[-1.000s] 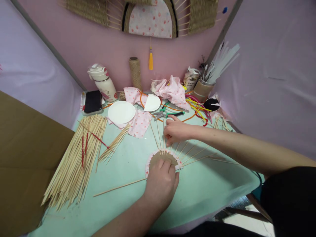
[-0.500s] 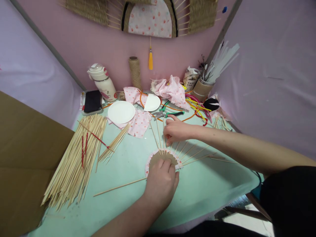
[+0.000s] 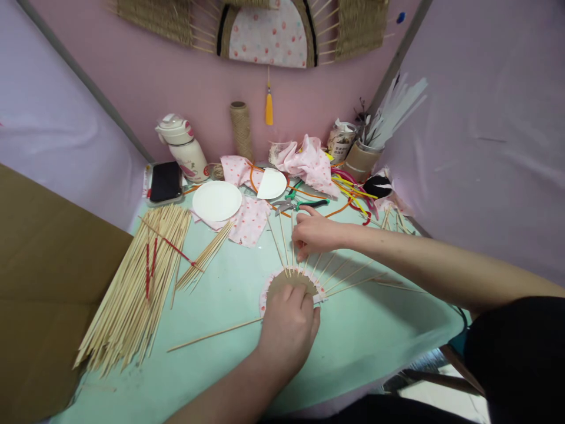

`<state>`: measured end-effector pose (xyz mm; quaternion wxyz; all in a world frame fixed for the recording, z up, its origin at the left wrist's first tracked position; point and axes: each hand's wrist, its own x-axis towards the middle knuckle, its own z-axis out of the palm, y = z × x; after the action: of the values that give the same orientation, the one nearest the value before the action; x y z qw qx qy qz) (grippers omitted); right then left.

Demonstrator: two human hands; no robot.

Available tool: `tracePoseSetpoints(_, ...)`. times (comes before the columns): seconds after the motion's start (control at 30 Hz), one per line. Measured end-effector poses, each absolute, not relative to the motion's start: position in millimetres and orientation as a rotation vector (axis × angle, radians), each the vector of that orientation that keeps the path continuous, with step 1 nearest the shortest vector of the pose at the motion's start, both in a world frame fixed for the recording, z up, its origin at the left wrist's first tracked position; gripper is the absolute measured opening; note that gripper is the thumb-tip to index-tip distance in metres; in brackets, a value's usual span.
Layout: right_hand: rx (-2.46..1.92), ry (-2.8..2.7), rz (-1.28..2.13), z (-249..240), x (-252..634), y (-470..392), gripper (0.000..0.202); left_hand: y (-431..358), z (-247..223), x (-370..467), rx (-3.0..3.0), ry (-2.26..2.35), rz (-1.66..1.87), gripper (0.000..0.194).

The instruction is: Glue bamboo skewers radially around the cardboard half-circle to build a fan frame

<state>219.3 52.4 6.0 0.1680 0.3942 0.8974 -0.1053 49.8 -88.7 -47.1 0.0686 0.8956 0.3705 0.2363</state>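
A brown cardboard semicircle (image 3: 279,285) edged with pink-dotted white fabric lies on the table. Thin wooden sticks (image 3: 334,267) fan out from its curved edge. My left hand (image 3: 289,324) presses down on the cardboard with curled fingers and covers its lower part; the fingertips are partly hidden. Above the curved edge, my right hand (image 3: 316,232) pinches one of the upright sticks between thumb and fingers, its index finger stretched toward the pliers. One loose stick (image 3: 214,335) reaches left from beside my left hand.
A large pile of sticks (image 3: 132,294) and a smaller bundle (image 3: 206,254) lie left. Behind are a white disc (image 3: 217,201), green-handled pliers (image 3: 313,204), dotted cloth (image 3: 314,165), a bottle (image 3: 188,150), a twine spool (image 3: 241,129) and cans (image 3: 362,160). Cardboard (image 3: 53,282) stands at far left.
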Motion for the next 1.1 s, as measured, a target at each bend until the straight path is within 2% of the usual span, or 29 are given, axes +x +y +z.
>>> tracePoseSetpoints(1.1, 1.165, 2.644, -0.374, 6.2, 227.9, 51.3, 0.032, -88.9, -48.9, 49.1, 2.709, 1.109, 0.702, 0.011)
